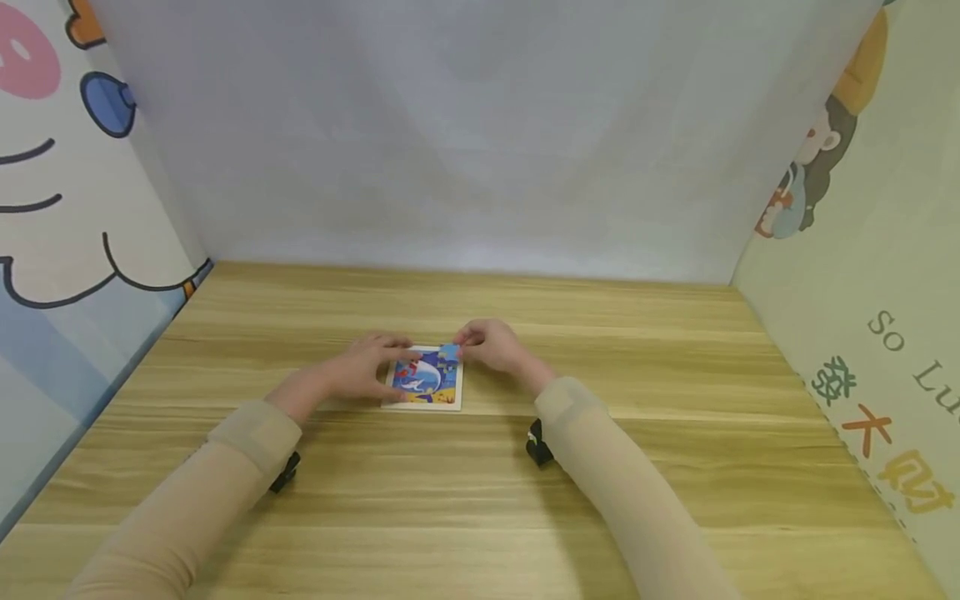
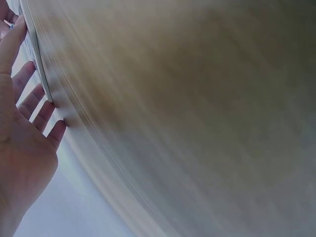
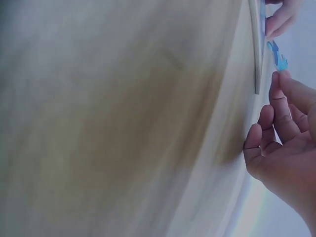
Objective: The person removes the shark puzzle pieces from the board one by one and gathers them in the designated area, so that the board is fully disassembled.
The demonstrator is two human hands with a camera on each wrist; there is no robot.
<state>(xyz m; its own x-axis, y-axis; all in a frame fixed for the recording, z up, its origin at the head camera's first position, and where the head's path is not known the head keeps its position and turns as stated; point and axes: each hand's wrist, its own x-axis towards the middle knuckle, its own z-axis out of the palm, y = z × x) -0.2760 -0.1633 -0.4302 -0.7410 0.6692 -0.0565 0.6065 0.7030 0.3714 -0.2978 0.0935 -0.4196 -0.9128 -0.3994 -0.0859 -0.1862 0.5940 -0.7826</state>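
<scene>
A small square jigsaw puzzle (image 1: 429,380) with a white dolphin-like figure on blue and a pale border lies flat on the wooden table. My left hand (image 1: 358,368) rests on its left side, fingers spread and fairly straight; the left wrist view shows fingertips along the board's edge (image 2: 40,64). Between thumb and index finger, my right hand (image 1: 495,346) pinches a light blue puzzle piece (image 3: 281,61) by one end. In the head view that piece is over the board's top right corner. The right hand's other fingers curl loosely near the tabletop.
The wood-grain table (image 1: 420,500) spreads around the puzzle. A plain pale wall (image 1: 465,142) stands behind it, with printed cartoon panels at left (image 1: 60,183) and right (image 1: 862,333). Black wrist devices (image 1: 538,444) sit under both forearms, close to the tabletop.
</scene>
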